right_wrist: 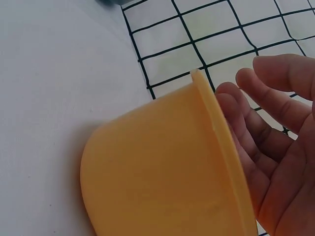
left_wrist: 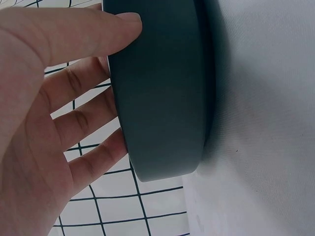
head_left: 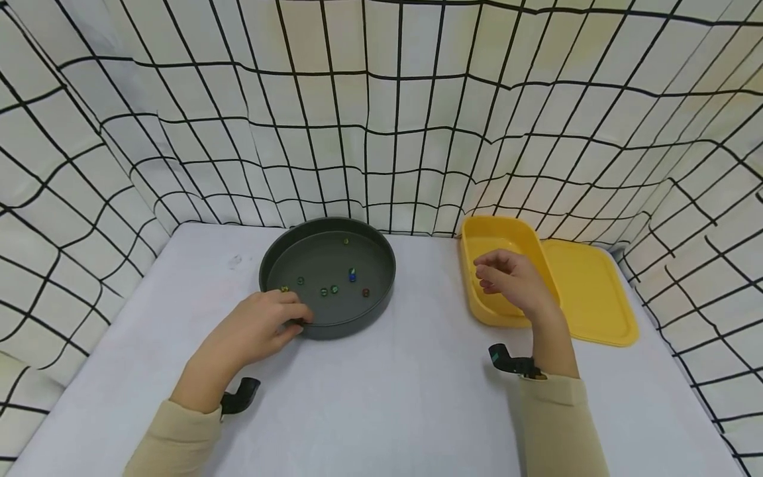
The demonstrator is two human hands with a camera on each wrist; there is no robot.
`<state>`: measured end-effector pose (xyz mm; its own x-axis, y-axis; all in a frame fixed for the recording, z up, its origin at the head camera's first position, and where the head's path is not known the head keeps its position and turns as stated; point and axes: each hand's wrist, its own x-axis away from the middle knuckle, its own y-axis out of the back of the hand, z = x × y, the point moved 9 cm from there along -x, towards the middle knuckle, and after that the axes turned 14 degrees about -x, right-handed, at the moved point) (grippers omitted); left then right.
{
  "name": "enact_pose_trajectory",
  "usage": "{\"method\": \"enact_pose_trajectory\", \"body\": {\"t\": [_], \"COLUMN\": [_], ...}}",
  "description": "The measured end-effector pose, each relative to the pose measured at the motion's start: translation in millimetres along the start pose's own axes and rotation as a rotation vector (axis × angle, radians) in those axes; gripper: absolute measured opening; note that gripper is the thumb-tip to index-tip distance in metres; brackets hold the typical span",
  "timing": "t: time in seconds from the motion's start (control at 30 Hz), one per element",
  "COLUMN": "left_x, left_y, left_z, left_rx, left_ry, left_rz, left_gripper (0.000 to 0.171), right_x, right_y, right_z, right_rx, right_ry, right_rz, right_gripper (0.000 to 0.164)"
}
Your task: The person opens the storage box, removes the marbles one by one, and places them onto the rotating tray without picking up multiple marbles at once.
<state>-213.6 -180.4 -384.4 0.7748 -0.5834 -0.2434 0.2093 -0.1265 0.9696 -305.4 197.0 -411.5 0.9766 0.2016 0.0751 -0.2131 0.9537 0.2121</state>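
Note:
A dark grey round pan (head_left: 310,255) lies on the white-covered table at centre left. Several small shiny pieces, green, yellow, blue and red, lie scattered on its floor; they are too small to name surely. My left hand (head_left: 256,324) grips the pan's near-left rim: in the left wrist view the thumb (left_wrist: 120,34) presses the outer wall, and the other fingertips disappear behind the rim. Over the yellow rectangular container (head_left: 489,240) hovers my right hand (head_left: 515,278), fingers loosely bent, with nothing visible between them. The right wrist view shows those fingers above the container's rim (right_wrist: 216,115).
A flat yellow lid (head_left: 596,291) lies right of the container, against its side. Black-grid white cloth (head_left: 381,146) walls in the table at the back and both sides. Both wrists carry small black cameras, the left one (head_left: 241,395) close to the tabletop.

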Motion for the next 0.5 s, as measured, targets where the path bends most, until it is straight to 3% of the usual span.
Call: {"method": "enact_pose_trajectory", "body": {"t": [0.5], "left_x": [0.7], "left_y": [0.0], "left_z": [1.7], "left_rx": [-0.011], "left_ry": [0.001], "left_rz": [0.002], "left_gripper": [0.024], "right_x": [3], "right_y": [9], "right_z": [-20], "right_rx": [0.197], "right_ry": [-0.123], "right_rz": [0.004], "right_gripper": [0.026]}}
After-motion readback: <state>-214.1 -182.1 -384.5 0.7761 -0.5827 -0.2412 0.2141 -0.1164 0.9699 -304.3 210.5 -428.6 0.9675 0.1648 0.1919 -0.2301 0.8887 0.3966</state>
